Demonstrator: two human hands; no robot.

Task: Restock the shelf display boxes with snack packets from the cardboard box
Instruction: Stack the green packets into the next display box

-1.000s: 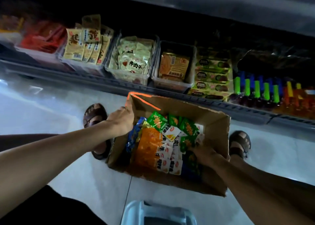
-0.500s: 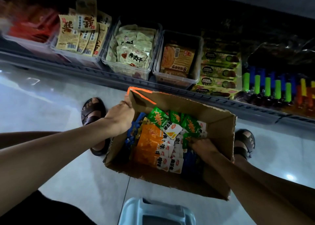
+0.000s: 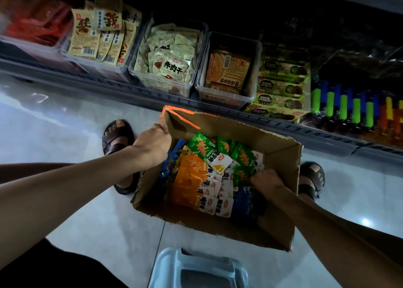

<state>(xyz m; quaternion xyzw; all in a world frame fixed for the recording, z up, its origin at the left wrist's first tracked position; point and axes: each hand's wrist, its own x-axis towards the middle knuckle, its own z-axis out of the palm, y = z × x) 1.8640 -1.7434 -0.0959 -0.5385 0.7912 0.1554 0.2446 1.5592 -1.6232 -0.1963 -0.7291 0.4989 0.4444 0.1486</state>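
A pale tiled floor (image 3: 65, 124) fills the lower two thirds of the frame, and a dark shelf (image 3: 109, 84) runs across the top, sloping down to the right

The cardboard box (image 3: 250, 135) sits at the centre, open at the top, just below the shelf edge, with orange tape on its upper left corner. A pale blue plastic stool (image 3: 165, 266) shows at the bottom centre

On the shelf, three clear display boxes stand side by side: the left one (image 3: 91, 63) holds upright tan packets, the middle one (image 3: 165, 87) is heaped with pale green packets, and the right one (image 3: 253, 69) holds a few brown-orange packs and looks part full. Green cartons (image 3: 281, 84) and a row of green, blue and orange sticks (image 3: 355, 111) lie further right

Inside the cardboard box, the snack packets lie in a loose pile: green packets (image 3: 200, 148) toward the top, orange packets (image 3: 192, 178) at the left and blue packets (image 3: 242, 202) at the lower right

The left hand (image 3: 152, 143) grips the box's upper left corner. The right hand (image 3: 268, 180) is down inside the box at its right wall, fingers curled onto the green packets

A brown sandal shows on each side of the box (image 3: 117, 139) (image 3: 311, 178)
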